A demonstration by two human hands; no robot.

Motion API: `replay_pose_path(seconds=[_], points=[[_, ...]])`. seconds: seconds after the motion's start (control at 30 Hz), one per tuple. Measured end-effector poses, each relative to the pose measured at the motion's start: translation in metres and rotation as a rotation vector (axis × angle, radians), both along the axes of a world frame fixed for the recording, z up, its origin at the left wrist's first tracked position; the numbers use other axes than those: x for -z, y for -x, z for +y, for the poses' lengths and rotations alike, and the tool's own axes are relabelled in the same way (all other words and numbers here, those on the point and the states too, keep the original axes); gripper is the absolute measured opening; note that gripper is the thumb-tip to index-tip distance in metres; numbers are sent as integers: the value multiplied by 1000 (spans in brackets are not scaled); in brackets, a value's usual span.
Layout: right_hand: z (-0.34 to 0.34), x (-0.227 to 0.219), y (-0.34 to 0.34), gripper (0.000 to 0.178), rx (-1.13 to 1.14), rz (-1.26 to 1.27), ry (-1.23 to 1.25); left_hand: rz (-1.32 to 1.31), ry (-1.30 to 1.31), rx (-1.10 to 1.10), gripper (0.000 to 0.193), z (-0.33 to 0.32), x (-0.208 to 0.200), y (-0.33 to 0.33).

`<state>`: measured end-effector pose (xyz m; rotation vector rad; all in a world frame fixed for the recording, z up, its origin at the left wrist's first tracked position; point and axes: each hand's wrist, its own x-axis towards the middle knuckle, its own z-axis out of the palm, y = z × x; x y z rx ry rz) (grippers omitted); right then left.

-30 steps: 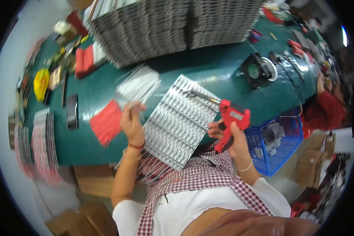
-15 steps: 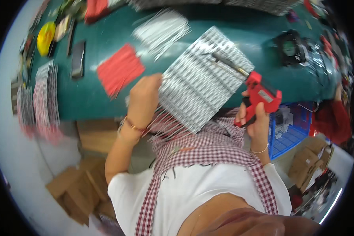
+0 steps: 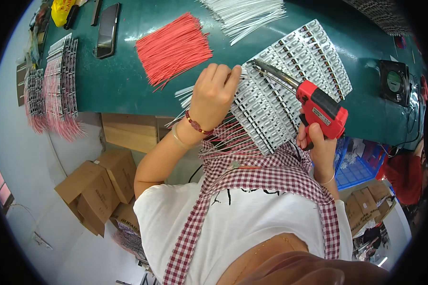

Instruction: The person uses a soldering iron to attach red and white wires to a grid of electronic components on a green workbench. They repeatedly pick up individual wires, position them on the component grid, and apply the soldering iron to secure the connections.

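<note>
A red and black soldering gun (image 3: 322, 111) is gripped in my right hand (image 3: 322, 152), its long metal tip pointing up and left. That tip meets the upper left edge of a panel of small white circuit boards (image 3: 290, 80), tilted on the table's near edge. Close beside the tip, my left hand (image 3: 213, 95) is closed in a pinch on a thin wire, mostly hidden by the fingers. Red and white wires (image 3: 223, 142) hang from the panel's lower left side over my checked apron.
Bundles of red wires (image 3: 173, 47) and white wires (image 3: 247, 14) lie on the green table (image 3: 123, 80). A phone (image 3: 108, 31) is left of them. Finished-looking wired boards (image 3: 62, 80) hang at the left edge. A small black fan-like device (image 3: 393, 81) stands right. Cardboard boxes (image 3: 95, 194) sit below.
The view has shifted, so the table items sit higher and further right. My left hand stays by the panel's edge, and the soldering gun's tip is now close to its fingertips.
</note>
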<state>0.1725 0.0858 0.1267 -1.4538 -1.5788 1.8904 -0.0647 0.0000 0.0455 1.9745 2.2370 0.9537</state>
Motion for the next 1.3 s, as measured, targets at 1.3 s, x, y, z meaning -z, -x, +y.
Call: replay_pose_path(seconds=[1.3], points=[[-17, 8, -15, 61, -30, 17, -126, -12, -98, 56, 34, -2, -4, 0]])
